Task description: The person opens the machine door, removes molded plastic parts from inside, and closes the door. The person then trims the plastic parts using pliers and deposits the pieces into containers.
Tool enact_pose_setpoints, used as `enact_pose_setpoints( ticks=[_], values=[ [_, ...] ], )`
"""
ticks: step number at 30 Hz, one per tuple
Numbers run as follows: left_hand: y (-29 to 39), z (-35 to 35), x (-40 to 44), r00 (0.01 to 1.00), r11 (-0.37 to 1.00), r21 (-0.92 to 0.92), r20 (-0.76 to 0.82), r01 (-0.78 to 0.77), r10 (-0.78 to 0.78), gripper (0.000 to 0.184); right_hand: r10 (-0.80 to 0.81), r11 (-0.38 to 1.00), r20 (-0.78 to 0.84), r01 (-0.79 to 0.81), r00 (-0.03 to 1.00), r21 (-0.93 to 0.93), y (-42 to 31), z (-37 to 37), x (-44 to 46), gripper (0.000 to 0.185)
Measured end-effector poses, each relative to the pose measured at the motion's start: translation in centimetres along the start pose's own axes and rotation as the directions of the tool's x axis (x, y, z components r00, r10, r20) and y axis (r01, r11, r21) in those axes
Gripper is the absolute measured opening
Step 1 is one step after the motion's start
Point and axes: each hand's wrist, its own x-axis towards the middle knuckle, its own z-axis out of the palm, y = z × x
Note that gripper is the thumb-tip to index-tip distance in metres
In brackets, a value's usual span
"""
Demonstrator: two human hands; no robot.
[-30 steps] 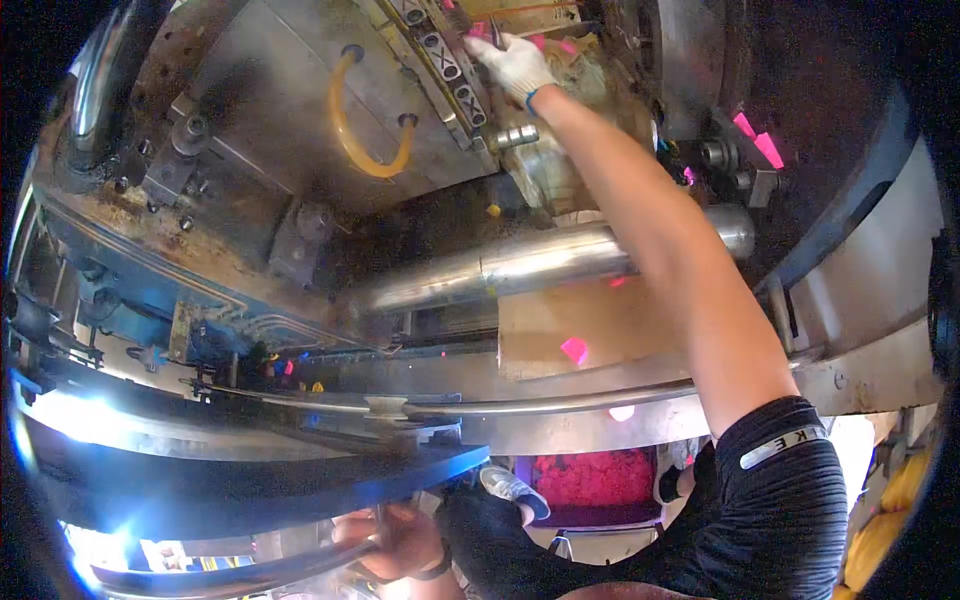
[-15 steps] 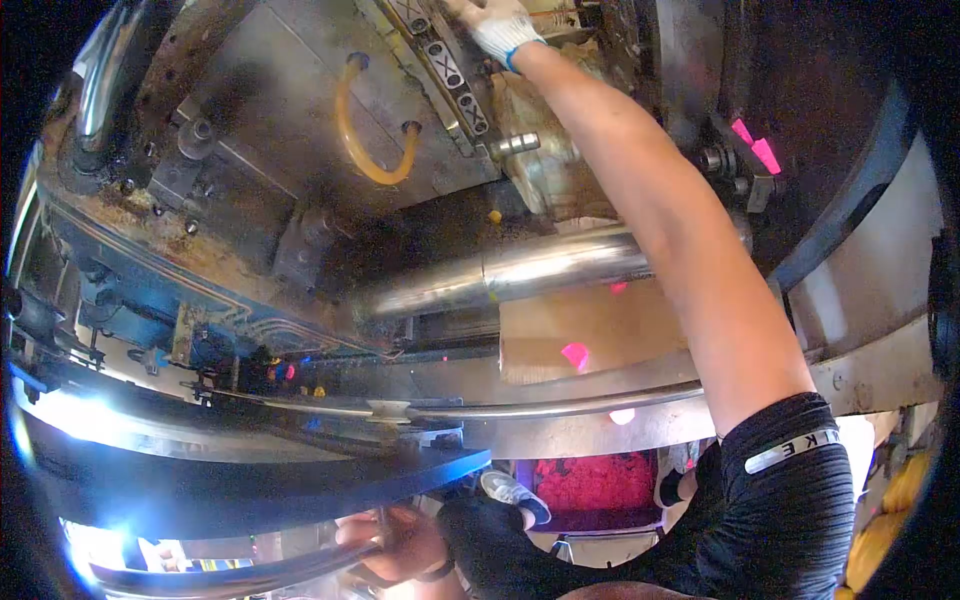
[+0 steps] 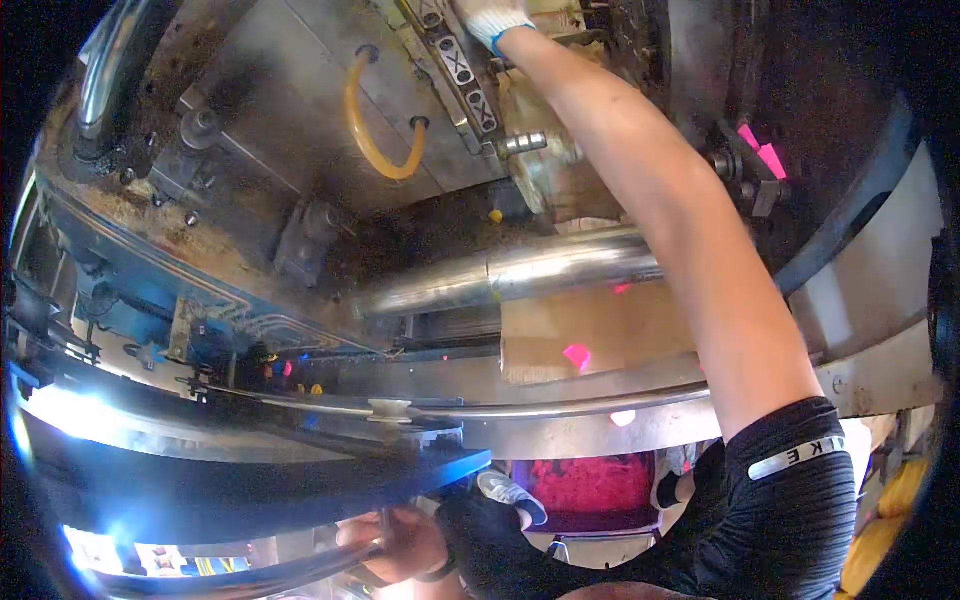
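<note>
My right hand (image 3: 492, 18), in a white glove with a blue cuff edge, reaches to the top of the view beside a metal mould strip (image 3: 460, 65) with X-marked blocks; its fingers are cut off by the frame edge. Below it a short metal pin (image 3: 524, 143) juts out from the mould. At the bottom, my bare left hand (image 3: 398, 543) is wrapped round a metal handle (image 3: 375, 550) by the blue-edged machine door (image 3: 440, 475).
A yellow hose (image 3: 365, 150) loops from the mould face. A thick steel bar (image 3: 520, 268) crosses above cardboard (image 3: 600, 330). Pink pieces (image 3: 768, 160) lie at the right. A bin of pink material (image 3: 590, 485) stands below, near my shoe (image 3: 512, 497).
My gloved right hand has moved up and slightly left, partly leaving the frame at the top. My left hand keeps its hold at the bottom.
</note>
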Motion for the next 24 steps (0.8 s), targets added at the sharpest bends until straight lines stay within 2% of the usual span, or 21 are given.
enact_pose_setpoints(
  ticks=[2, 3, 5, 6, 8, 9, 12, 14, 15, 17, 19, 20, 21, 24],
  values=[
    [-0.1, 1.7, 0.9, 0.992, 0.995, 0.024, -0.076, -0.096, 0.097, 0.038, -0.041, 0.998, -0.002, 0.041, 0.999, 0.055, -0.1, -0.3, 0.1, 0.049],
    [-0.4, 3.0, 1.5, 0.972, 0.979, 0.087, -0.133, -0.186, 0.196, 0.037, -0.007, 1.000, -0.026, 0.008, 1.000, 0.024, 0.4, 0.0, 1.2, 0.050],
    [0.0, 3.1, 1.6, 0.962, 0.977, 0.130, -0.196, -0.166, 0.190, 0.040, 0.077, 0.996, -0.079, -0.080, 0.994, -0.043, 2.3, 0.7, 3.6, 0.052],
    [0.2, 2.5, 1.3, 0.971, 0.993, 0.097, -0.221, -0.071, 0.091, 0.040, 0.026, 1.000, -0.053, -0.026, 0.998, -0.011, 2.2, 0.7, 3.5, 0.053],
    [0.4, 2.2, 1.2, 0.973, 0.996, 0.086, -0.227, -0.024, 0.043, 0.040, -0.077, 0.995, 0.004, 0.076, 0.997, 0.058, 2.1, 0.9, 2.8, 0.055],
    [0.1, 2.7, 1.5, 0.973, 0.992, 0.106, -0.211, -0.075, 0.096, 0.040, -0.133, 0.987, 0.030, 0.130, 0.991, 0.094, 1.8, 0.9, 2.8, 0.057],
    [0.2, 3.0, 1.9, 0.958, 0.936, 0.273, -0.121, -0.220, 0.261, 0.038, -0.087, 0.992, 0.039, 0.090, 0.995, -0.093, 1.3, -0.1, 2.7, 0.054],
    [0.2, 3.1, 1.8, 0.961, 0.962, 0.165, -0.138, -0.216, 0.239, 0.035, -0.014, 1.000, 0.024, 0.014, 1.000, -0.004, 1.2, -0.5, 2.2, 0.049],
    [0.3, 3.2, 1.5, 0.973, 0.987, -0.016, -0.175, -0.158, 0.153, 0.034, 0.026, 0.999, 0.020, -0.026, 0.999, 0.041, 1.3, -0.8, 1.8, 0.047],
    [-0.1, 2.0, 1.2, 0.990, 0.987, -0.152, -0.136, -0.049, 0.028, 0.035, 0.074, 0.987, -0.008, -0.072, 0.997, 0.146, 1.2, -1.1, 1.5, 0.047],
    [-1.0, -0.5, 0.6, 0.999, 0.999, -0.052, -0.035, 0.013, -0.015, 0.041, 0.036, 0.982, 0.035, -0.042, 0.999, 0.183, -0.3, -1.5, 0.7, 0.049],
    [-1.1, -0.8, 0.5, 1.000, 1.000, -0.004, 0.005, 0.015, -0.015, 0.044, 0.017, 0.980, 0.059, -0.028, 0.998, 0.199, -1.2, -1.8, 0.3, 0.051],
    [-1.0, -0.1, 0.6, 0.999, 0.999, 0.037, 0.026, -0.033, 0.032, 0.044, 0.021, 0.980, 0.154, -0.051, 0.988, 0.194, -2.6, -2.5, -0.1, 0.056],
    [0.4, 1.3, 0.9, 0.999, 0.999, -0.014, -0.028, -0.034, 0.033, 0.030, -0.009, 0.962, 0.191, -0.044, 0.982, 0.269, -2.7, -2.9, 0.3, 0.062]
  ],
)
